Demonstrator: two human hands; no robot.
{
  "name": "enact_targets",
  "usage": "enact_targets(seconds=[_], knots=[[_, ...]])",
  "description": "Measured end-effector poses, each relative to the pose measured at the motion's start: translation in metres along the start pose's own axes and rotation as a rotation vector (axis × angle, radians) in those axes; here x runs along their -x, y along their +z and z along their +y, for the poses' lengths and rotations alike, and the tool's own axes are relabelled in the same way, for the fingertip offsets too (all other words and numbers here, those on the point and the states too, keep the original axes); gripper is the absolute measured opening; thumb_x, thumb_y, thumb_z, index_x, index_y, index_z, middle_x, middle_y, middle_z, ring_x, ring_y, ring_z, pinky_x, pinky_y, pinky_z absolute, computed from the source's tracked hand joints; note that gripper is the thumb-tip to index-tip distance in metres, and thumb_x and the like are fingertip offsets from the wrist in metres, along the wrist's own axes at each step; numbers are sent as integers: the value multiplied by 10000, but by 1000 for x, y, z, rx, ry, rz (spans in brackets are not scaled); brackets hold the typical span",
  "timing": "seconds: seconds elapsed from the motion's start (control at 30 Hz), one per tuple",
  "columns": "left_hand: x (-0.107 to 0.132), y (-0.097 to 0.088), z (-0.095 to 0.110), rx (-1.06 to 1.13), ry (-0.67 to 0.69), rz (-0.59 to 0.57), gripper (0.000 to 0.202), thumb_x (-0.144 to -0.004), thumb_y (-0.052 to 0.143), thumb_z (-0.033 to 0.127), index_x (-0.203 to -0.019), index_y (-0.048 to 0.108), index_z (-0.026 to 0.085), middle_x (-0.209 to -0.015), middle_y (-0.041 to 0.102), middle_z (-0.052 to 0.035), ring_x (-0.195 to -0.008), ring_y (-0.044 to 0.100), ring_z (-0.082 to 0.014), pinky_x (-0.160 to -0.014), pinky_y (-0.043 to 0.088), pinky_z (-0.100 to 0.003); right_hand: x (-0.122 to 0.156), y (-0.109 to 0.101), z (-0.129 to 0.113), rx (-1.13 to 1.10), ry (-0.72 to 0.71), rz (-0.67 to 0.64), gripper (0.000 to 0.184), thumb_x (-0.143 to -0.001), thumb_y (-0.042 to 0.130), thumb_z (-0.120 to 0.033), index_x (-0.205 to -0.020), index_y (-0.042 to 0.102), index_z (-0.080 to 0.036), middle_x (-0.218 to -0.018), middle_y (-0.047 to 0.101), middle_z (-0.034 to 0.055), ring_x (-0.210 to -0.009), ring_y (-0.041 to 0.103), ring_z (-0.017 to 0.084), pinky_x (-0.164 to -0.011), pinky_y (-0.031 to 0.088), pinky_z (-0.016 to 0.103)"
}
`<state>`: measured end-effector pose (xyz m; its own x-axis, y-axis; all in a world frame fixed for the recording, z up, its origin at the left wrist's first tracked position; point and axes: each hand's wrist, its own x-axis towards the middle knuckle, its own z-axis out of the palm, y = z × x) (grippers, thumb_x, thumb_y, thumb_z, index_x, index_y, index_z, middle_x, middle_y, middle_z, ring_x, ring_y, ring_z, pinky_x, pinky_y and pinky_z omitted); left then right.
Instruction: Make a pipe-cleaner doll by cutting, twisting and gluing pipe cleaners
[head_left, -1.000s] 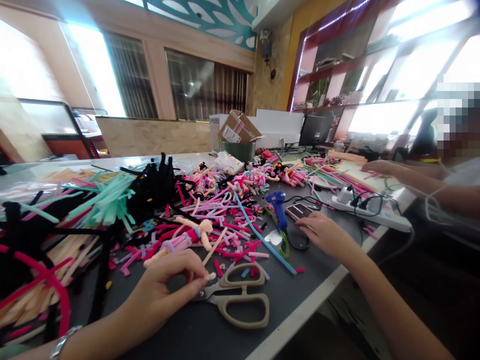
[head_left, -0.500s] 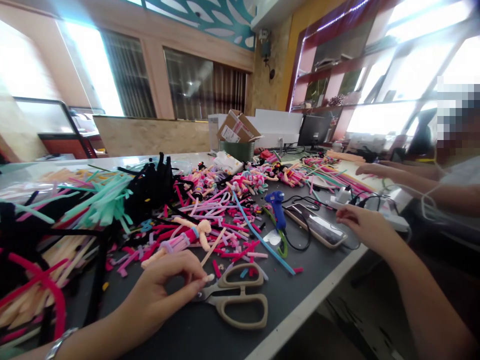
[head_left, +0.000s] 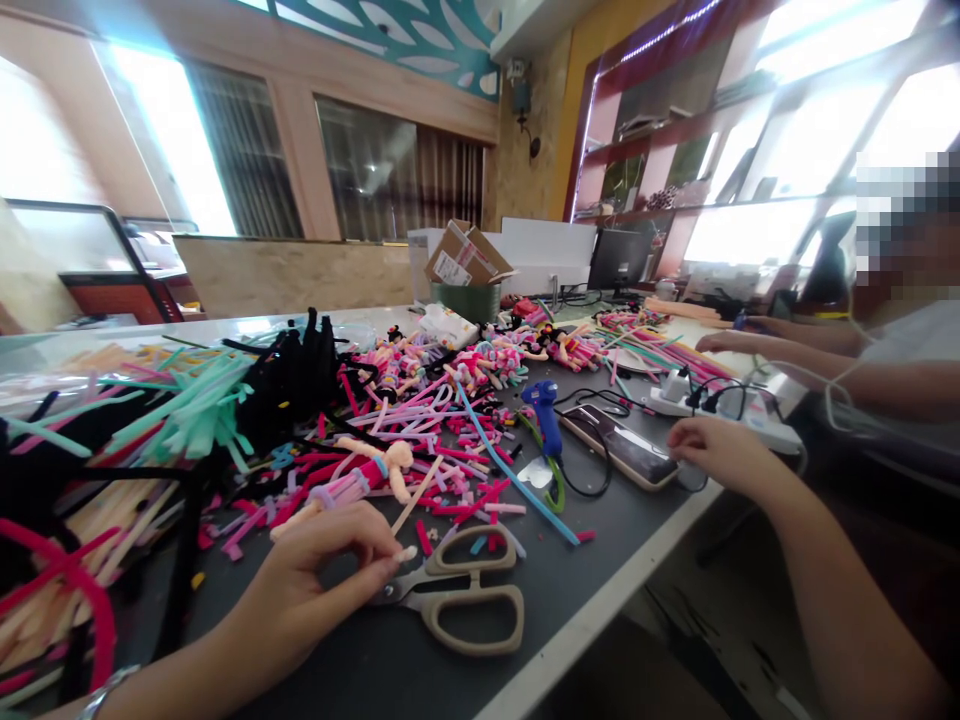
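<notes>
You are working over chenille pipe cleaners (head_left: pixel 450 432), their fuzzy fibre looking soft and matt. Beside them, the scissors (head_left: pixel 431 590) are showing bright metal blades (head_left: pixel 397 592) and smooth, matt beige plastic handles (head_left: pixel 487 592). The hot glue gun (head_left: pixel 547 415) is gleaming in glossy blue plastic, while the phone (head_left: pixel 619 450) is reflecting light from its glassy face. The power strip (head_left: pixel 739 432) is showing smooth white plastic, the tabletop (head_left: pixel 360 665) a matt dark finish, and the carton (head_left: pixel 465 255) rough brown corrugated cardboard.
</notes>
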<state>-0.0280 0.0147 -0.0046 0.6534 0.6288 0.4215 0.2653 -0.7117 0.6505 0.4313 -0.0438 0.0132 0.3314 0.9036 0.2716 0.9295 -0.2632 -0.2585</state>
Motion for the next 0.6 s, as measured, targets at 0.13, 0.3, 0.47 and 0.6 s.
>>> enact_targets(seconds=[0.13, 0.3, 0.47, 0.6], knots=[[-1, 0, -3, -31, -1, -18, 123, -839, 527, 183, -775, 632, 179, -734, 634, -18, -710, 583, -138, -657, 458, -222, 2, -4, 6, -26, 15, 24, 131, -625, 507, -253, -667, 627, -220, -628, 720, 7, -571, 663, 216, -515, 454, 299], [1, -1, -4, -34, -13, -25, 129, -847, 520, 190, -779, 629, 178, -734, 626, -17, -710, 581, -135, -659, 458, -222, 3, -6, 7, -38, 9, 42, 127, -620, 536, -290, -661, 626, -211, -625, 715, 24, -575, 661, 234, -513, 449, 308], [2, -1, -2, -40, -14, -26, 135, -845, 523, 200, -774, 635, 175, -731, 627, -21, -707, 576, -137, -662, 456, -228, 3, -1, 3, -64, -53, 62, 122, -661, 533, -289, -710, 615, -212, -656, 721, 36, -630, 673, 251, -574, 475, 332], [0, -1, -1, -47, -25, -17, 152, -844, 516, 208, -766, 641, 171, -721, 633, -28, -704, 573, -143, -659, 460, -232, 3, 7, -9, -130, -185, 32, 190, -791, 442, -285, -884, 595, -218, -870, 734, 42, -788, 684, 218, -705, 502, 316]])
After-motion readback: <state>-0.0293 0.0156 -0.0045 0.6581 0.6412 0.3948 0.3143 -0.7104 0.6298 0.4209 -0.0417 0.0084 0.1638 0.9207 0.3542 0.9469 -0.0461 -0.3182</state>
